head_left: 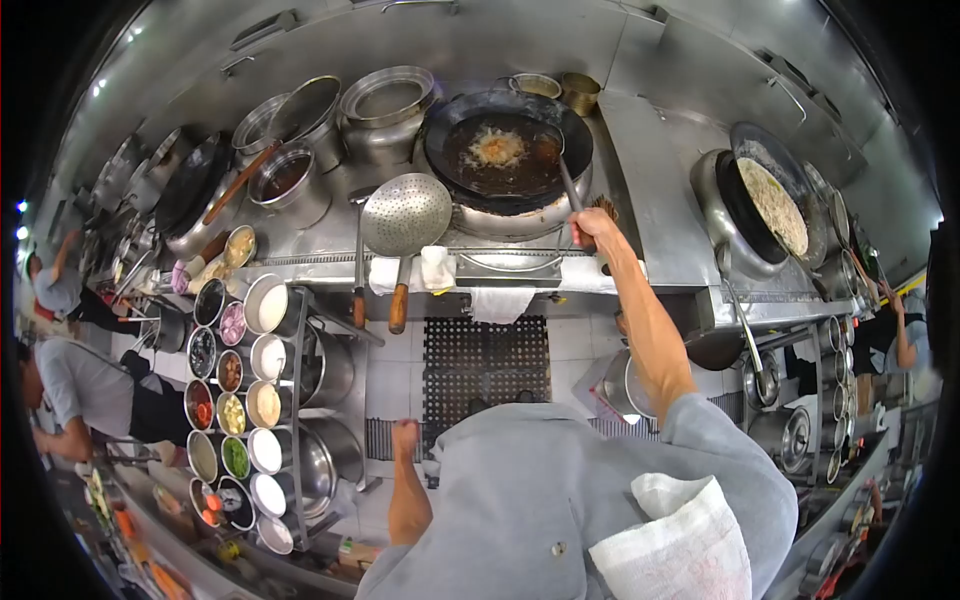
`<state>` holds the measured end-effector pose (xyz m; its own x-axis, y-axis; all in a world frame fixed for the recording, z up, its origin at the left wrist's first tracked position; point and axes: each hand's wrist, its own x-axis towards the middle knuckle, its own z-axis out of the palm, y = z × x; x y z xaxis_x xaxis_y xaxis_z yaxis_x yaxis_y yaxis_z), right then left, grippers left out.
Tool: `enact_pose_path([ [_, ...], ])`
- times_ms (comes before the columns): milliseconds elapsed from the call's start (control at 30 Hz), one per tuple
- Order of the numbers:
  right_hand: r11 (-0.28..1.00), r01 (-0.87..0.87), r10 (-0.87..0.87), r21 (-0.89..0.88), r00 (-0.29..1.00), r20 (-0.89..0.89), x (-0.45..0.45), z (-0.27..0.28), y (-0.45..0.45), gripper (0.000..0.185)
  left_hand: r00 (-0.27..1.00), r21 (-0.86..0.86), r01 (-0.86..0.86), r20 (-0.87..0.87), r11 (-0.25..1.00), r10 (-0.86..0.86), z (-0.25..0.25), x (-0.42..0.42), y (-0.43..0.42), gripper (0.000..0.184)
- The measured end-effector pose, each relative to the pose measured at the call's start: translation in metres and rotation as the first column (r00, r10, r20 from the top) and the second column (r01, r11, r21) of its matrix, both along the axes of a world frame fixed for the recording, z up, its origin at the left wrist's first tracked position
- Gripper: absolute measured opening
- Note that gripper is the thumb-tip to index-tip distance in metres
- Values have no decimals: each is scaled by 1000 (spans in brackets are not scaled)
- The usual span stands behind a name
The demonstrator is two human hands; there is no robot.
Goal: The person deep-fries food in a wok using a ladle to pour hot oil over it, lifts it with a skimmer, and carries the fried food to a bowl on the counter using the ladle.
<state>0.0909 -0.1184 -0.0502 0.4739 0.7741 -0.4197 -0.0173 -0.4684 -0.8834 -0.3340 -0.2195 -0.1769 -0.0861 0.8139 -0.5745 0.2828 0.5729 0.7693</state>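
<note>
My right hand (592,228) grips the wooden end of a long-handled ladle (571,184). The ladle's head dips into the right side of a large black wok (440,150), where its shape is hard to see. Dark oil (470,178) fills the wok, and a pale, foamy clump of food (497,149) bubbles in the middle. Low by my left side, my left hand (404,436) hangs with its fingers curled, and nothing shows in it. A perforated strainer (407,214) with a wooden handle rests at the stove's edge, left of the wok.
Lidded pots (388,95) and a pot of dark liquid (285,175) stand left. A wok of pale food (772,205) is at right. Ingredient tins (232,325) fill a rack at my left. A co-worker (90,390) bends beyond it. A black mat (487,360) covers the floor.
</note>
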Motion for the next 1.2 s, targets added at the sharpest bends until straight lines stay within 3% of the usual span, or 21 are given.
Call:
enact_pose_path([
  [33, 1000, -5, 5, -5, 1000, 5, 1, 0, -1, 14, 998, -70, -60, 2, 996, 60, 7, 2, -10, 14],
  [67, 993, 61, -15, 104, 918, -396, 0, 2, -3, 16, 998, -76, -65, 6, 995, 66, 5, -2, -20, 14],
  [100, 971, 164, 17, 176, 681, -732, -5, 7, -4, 18, 924, 58, 315, -247, 947, -292, -4, -10, -29, 15],
  [133, 958, 227, -1, 177, 616, -788, -9, 9, -4, 11, 667, 82, 665, -512, 743, -541, -12, -15, -35, 17],
  [167, 959, 221, 1, 175, 617, -787, -12, 9, -7, 11, 633, 108, 706, -541, 700, -554, -16, -18, -46, 17],
  [233, 950, 262, 24, 171, 483, -875, -13, 15, -11, 11, 822, 110, 517, -340, 849, -457, -28, -21, -59, 18],
  [267, 951, 256, 26, 171, 487, -873, -12, 19, -9, 11, 885, 97, 430, -242, 898, -397, -33, -21, -62, 18],
  [367, 967, 211, 29, 139, 455, -890, -7, 21, -5, 14, 970, 78, 245, -29, 966, -243, -25, -13, -62, 18],
  [500, 971, 133, 94, 198, 550, -830, -13, 45, 14, 12, 989, 26, 96, 107, 995, -99, -26, -10, -49, 19],
  [567, 975, 37, 127, 221, 719, -684, -14, 55, 22, 12, 908, 202, 404, -211, 892, -363, -24, -10, -34, 16],
  [600, 981, 70, 58, 183, 790, -611, -19, 62, 26, 16, 911, 203, 396, -208, 895, -356, -22, -6, -28, 16],
  [633, 981, 62, 64, 183, 791, -609, -19, 63, 30, 16, 994, 64, 110, 5, 992, -110, -20, -4, -24, 16],
  [667, 985, 15, 74, 174, 866, -495, -18, 66, 34, 15, 969, -131, -157, 171, 979, 178, -22, -5, -24, 16],
  [733, 983, -14, 65, 182, 959, -275, -16, 68, 36, 10, 968, -124, -189, 142, 974, 206, -26, -4, -22, 17],
  [767, 983, -15, 66, 182, 959, -275, -13, 68, 38, 10, 967, -114, -216, 112, 970, 229, -27, -4, -20, 17],
  [833, 981, -180, 168, 74, 975, 143, -5, 68, 38, 9, 979, -107, -166, 106, 980, 177, -27, -7, -20, 16],
  [900, 981, -184, 166, 63, 961, 223, 8, 55, 38, 6, 988, -100, -111, 99, 989, 121, -3, -4, -20, 14],
  [967, 976, -214, 166, 49, 866, 471, 5, 55, 30, 6, 999, -76, 30, 32, 997, -27, -15, -8, -23, 15],
  [1100, 987, -146, 82, 67, 819, 568, 9, 31, 25, 14, 999, -160, -32, -10, 987, 31, -29, -11, -31, 14],
  [1167, 994, -90, 51, 55, 866, 498, 5, 21, 15, 14, 923, -58, -136, 356, 989, 148, -35, -15, -38, 15],
  [1200, 998, -62, 39, 31, 875, 483, 3, 17, 13, 10, 923, -58, -134, 356, 989, 146, -37, -16, -38, 15],
])
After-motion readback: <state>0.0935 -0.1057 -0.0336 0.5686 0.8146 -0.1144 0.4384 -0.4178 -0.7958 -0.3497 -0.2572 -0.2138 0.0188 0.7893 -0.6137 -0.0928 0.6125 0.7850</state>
